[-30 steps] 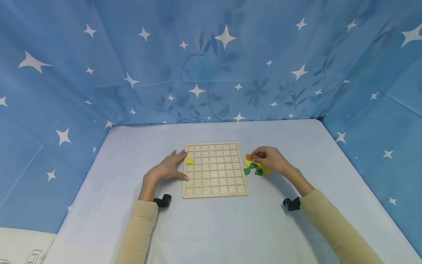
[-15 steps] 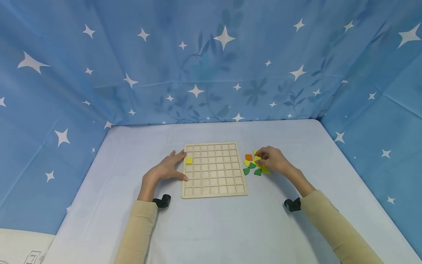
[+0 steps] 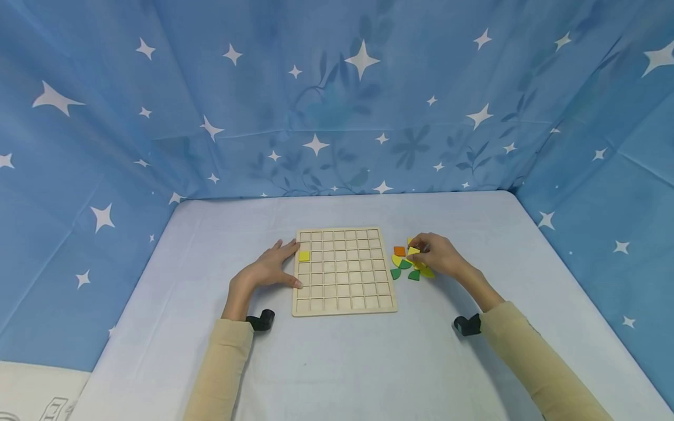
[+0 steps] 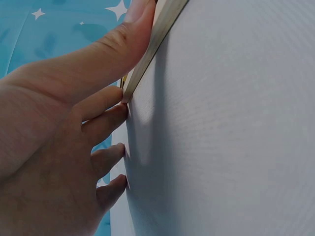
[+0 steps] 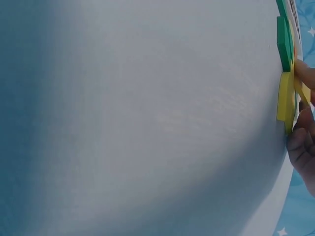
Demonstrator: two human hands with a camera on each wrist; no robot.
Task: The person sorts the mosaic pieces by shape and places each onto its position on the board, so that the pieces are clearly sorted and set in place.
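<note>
A wooden grid board (image 3: 339,272) lies flat on the table, with one yellow square tile (image 3: 303,256) in its leftmost column. My left hand (image 3: 265,269) is spread at the board's left edge, thumb and fingertips touching the frame; the left wrist view shows the thumb (image 4: 113,46) over the board's side. To the right of the board, my right hand (image 3: 436,254) pinches a yellow tile (image 3: 413,252) between thumb and fingers, tilted over a small pile. In the right wrist view that yellow tile (image 5: 301,91) shows between the fingertips, beside a thicker yellow piece (image 5: 284,101).
Around the right fingertips lie an orange tile (image 3: 399,251), green quarter-round pieces (image 3: 414,275) and more yellow pieces (image 3: 429,273). A white cloth covers the table (image 3: 347,362). Blue star-patterned curtains (image 3: 337,117) stand behind and at the sides.
My right hand has shifted slightly right from the orange tile, which now lies uncovered, and has picked at a yellow tile in the pile. The left hand has stayed at the board's edge.
</note>
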